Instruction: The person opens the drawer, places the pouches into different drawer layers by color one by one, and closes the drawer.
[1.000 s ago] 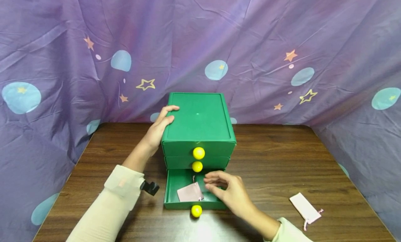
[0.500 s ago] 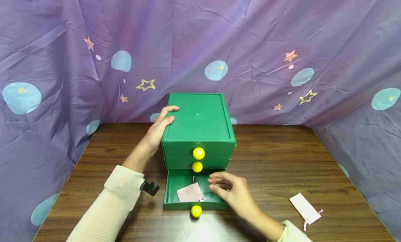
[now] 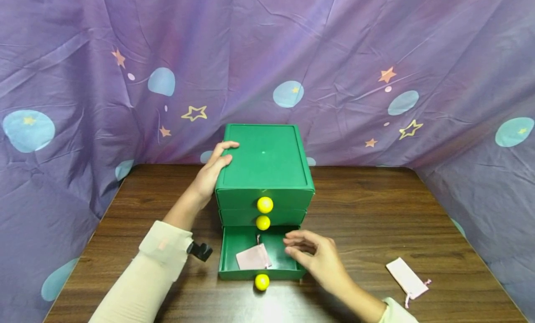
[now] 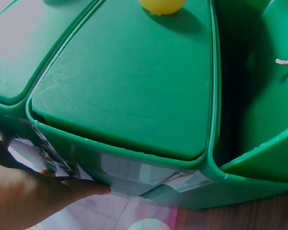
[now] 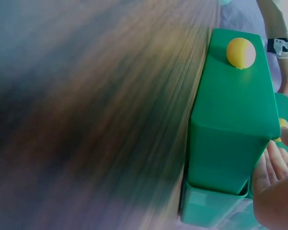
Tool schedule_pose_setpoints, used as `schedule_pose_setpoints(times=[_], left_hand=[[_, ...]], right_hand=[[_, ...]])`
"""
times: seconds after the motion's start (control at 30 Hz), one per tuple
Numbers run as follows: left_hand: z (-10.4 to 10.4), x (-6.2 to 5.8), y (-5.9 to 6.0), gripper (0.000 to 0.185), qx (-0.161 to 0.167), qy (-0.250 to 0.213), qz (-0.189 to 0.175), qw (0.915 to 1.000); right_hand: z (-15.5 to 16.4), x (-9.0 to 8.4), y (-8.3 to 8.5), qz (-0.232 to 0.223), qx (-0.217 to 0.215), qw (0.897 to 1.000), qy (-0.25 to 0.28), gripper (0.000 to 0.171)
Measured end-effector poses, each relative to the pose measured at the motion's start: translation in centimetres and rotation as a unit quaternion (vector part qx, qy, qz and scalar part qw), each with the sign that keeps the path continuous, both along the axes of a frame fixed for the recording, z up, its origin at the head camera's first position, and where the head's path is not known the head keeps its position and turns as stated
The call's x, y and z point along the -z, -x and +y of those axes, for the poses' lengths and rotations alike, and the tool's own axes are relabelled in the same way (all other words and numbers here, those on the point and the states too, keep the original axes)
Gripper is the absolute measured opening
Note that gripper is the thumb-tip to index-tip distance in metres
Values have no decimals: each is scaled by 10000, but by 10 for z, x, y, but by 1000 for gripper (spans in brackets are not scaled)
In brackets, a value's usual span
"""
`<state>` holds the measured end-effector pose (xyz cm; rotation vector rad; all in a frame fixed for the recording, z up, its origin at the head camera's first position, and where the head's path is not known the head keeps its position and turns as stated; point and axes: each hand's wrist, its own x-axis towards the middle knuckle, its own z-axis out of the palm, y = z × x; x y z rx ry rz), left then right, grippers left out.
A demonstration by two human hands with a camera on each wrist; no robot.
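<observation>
A green three-drawer box (image 3: pixel 264 156) stands mid-table, its bottom drawer (image 3: pixel 227 248) pulled out. A pink pouch (image 3: pixel 253 257) lies flat inside that drawer, behind the yellow knob (image 3: pixel 262 281). My left hand (image 3: pixel 213 167) rests against the box's upper left edge, thumb on the lid; the left wrist view shows a finger (image 4: pixel 81 189) flat along the box's side (image 4: pixel 134 86). My right hand (image 3: pixel 311 255) hovers over the drawer's right wall, fingers loosely curled and holding nothing. In the right wrist view the palm (image 5: pixel 276 187) sits beside the drawer front (image 5: pixel 230 105) and its knob (image 5: pixel 240 52).
A second pink pouch (image 3: pixel 407 277) lies on the wooden table (image 3: pixel 368 211) at the front right. Purple patterned cloth (image 3: pixel 376 58) hangs behind and at both sides. The two upper drawers are closed, each with a yellow knob (image 3: pixel 265 204).
My right hand has drawn back to the right, from above the pouch to the drawer's right wall. The pouch stays in the drawer. The left hand has not moved.
</observation>
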<state>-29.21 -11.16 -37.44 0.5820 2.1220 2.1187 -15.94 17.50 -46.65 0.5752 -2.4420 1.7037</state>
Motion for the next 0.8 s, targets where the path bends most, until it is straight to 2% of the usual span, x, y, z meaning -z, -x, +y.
schedule_pose_setpoints(times=[0.6, 0.8], left_hand=[[0, 0, -1, 44, -18, 4, -30, 10000], [0, 0, -1, 44, -8, -2, -5, 10000]], right_hand=[[15, 0, -5, 310, 125, 9994, -5, 29], [20, 0, -6, 230, 209, 9995, -16, 29]])
